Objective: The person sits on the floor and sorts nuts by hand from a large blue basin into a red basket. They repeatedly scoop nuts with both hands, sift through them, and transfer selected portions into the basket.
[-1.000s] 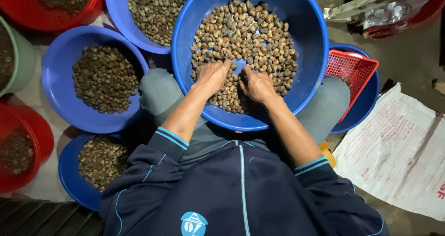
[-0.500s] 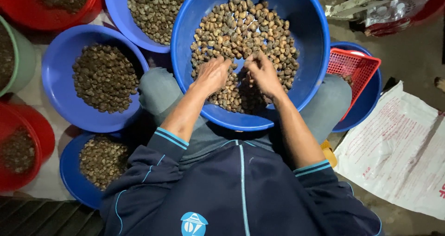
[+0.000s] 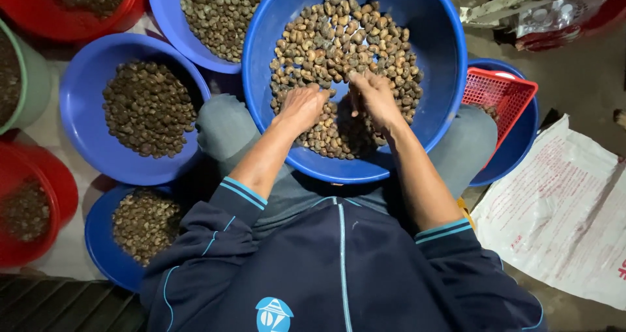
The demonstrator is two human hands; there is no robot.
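A person in a dark blue tracksuit top sits with a large blue basin [image 3: 443, 58] propped across the knees, tilted toward the body so its load of brown, kidney-shaped nuts [image 3: 345, 52] lies within easy reach. Both hands work in the heap near the picture's centre: the left hand [image 3: 301, 107] rests palm down on the nuts with its fingers spread loosely, closed on nothing that can be seen, while the right hand [image 3: 375, 97] sits just beside it at about three o'clock, fingers bent together and dipping into the pile; whether they pinch a single nut cannot be told. A bare patch of blue shows between the two hands, where the nuts are parted. Other containers ring the sitter, close enough for an arm to reach: a second blue basin of nuts [image 3: 195, 39] at eleven o'clock, a smaller blue bowl [image 3: 78, 110] of darker pieces at nine o'clock, another blue bowl [image 3: 98, 241] at seven o'clock, and red tubs [image 3: 45, 188] at the left edge. At three o'clock a red slatted basket [image 3: 499, 97] rests in a further blue bowl, and a printed white sack [image 3: 561, 221] lies flat on the floor at four o'clock.
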